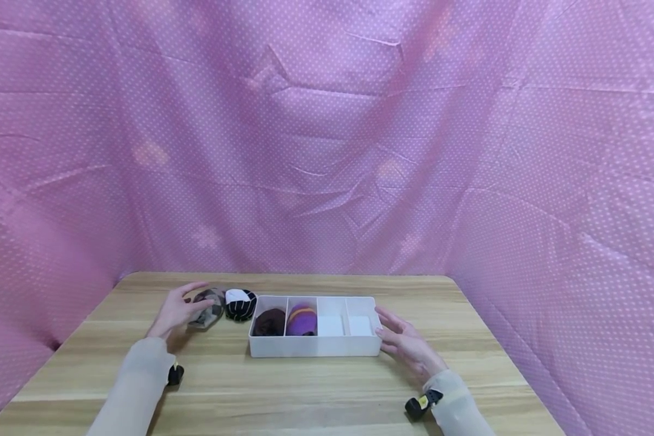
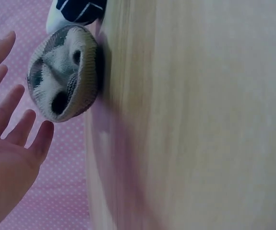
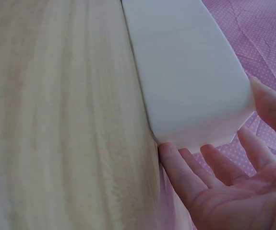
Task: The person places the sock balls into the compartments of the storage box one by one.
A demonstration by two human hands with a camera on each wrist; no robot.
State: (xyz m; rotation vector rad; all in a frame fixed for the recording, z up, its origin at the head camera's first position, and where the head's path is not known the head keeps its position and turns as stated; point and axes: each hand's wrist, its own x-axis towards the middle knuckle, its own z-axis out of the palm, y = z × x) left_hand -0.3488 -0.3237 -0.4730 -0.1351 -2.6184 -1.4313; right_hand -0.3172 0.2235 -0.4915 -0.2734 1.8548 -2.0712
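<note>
A balled-up pair of grey-and-beige patterned socks (image 1: 209, 307) lies at the left of the table, its ribbed cuff (image 2: 87, 79) facing the left wrist camera. My left hand (image 1: 175, 310) is spread around its near left side, thumb and fingers apart. Beside it sits a black sock ball (image 1: 241, 310) with white lines and a white patch. A white divided box (image 1: 315, 347) stands at the middle, with a brown sock ball (image 1: 270, 323) and a purple sock ball (image 1: 302, 320) in its two left compartments. Fingertips of my right hand (image 1: 409, 348) rest against the box's right end, fingers extended.
The two right compartments (image 1: 331, 324) show bare white floors. Under everything is a wood-grain table (image 1: 316, 399) with rounded far corners. Pink dotted cloth (image 1: 327, 151) hangs behind the table and along both sides.
</note>
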